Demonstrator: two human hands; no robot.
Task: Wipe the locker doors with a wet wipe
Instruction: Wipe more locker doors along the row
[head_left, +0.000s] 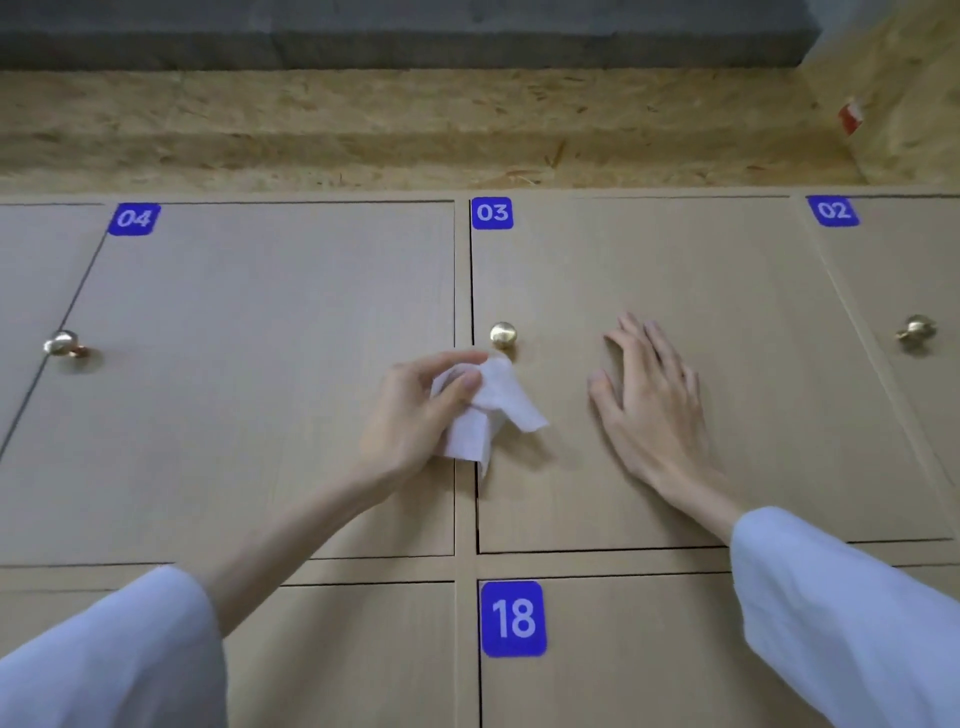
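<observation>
While my left hand (415, 410) pinched the wipe (485, 410) between thumb and curled fingers, just below the knob (503, 334) of door 03 (727, 291), my right hand (649, 395) lay flat on that door with straight, spread fingers. I could not see any wet trace on the wood, so I judged the wiping was only at its beginning here; doors 04 (260, 338), 02 (893, 270) and 18 (649, 654) were probably not done yet. The wipe was white, thin and crumpled, with one corner hanging loose. All doors were matte pale wood with fine grain, the knobs round shiny brass, the number labels blue.
</observation>
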